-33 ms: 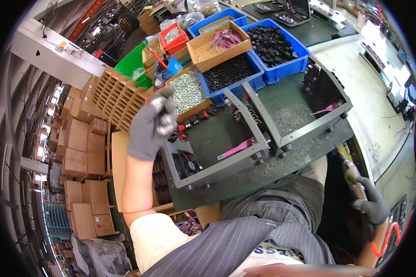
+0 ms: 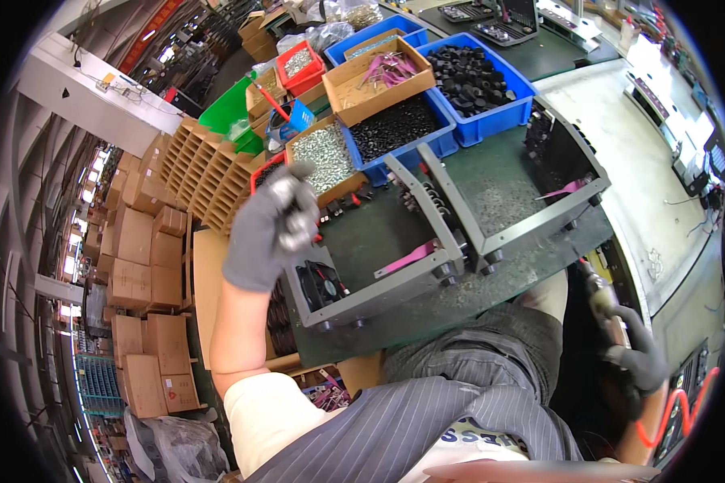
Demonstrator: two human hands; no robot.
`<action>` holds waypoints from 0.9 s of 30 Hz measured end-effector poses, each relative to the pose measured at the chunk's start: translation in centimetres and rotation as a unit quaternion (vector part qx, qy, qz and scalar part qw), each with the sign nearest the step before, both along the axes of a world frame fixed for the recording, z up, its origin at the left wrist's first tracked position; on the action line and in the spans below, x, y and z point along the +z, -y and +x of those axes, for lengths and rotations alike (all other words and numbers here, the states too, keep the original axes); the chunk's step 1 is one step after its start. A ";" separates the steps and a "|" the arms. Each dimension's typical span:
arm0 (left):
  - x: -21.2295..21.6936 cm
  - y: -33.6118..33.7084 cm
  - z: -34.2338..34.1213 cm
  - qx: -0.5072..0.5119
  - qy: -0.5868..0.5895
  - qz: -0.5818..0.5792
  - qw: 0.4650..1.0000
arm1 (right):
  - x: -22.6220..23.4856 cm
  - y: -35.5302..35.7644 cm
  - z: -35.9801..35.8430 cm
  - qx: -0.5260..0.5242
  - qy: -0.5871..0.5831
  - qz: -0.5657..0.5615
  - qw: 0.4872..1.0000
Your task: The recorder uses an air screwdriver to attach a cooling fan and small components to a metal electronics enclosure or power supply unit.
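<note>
Lowered gloved left hand (image 2: pixel 270 225), fingers curled, hold unclear; right hand (image 2: pixel 644 354) around cylindrical tool (image 2: pixel 600 298).

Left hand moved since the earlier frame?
Yes, slightly: judged against the small red bin beyond it, the left hand has shifted rightward and down in the picture, uncovering more of that bin.

- Brown cartons (image 2: pixel 131 282) stand stacked at the left.
- Plastic sheeting (image 2: pixel 187 451) lies at the lower left.
- A red banner (image 2: pixel 150 35) shows at the upper left.
</note>
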State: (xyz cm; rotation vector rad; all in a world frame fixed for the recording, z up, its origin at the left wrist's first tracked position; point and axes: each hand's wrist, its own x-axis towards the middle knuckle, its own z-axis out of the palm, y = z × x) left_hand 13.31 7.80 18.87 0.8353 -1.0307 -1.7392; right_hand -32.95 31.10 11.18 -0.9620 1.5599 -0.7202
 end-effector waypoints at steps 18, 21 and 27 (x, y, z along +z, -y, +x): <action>-17.1 -9.2 -17.5 -0.217 0.013 0.272 0.938 | -11.4 1.7 4.0 0.016 0.359 0.054 0.932; -17.7 -8.1 -19.9 -0.246 -0.042 0.268 0.931 | -9.5 0.6 2.9 0.022 0.324 0.010 0.946; -17.2 -7.1 -24.5 -0.219 -0.072 0.283 0.931 | -7.2 -1.3 2.7 -0.021 0.323 -0.052 0.945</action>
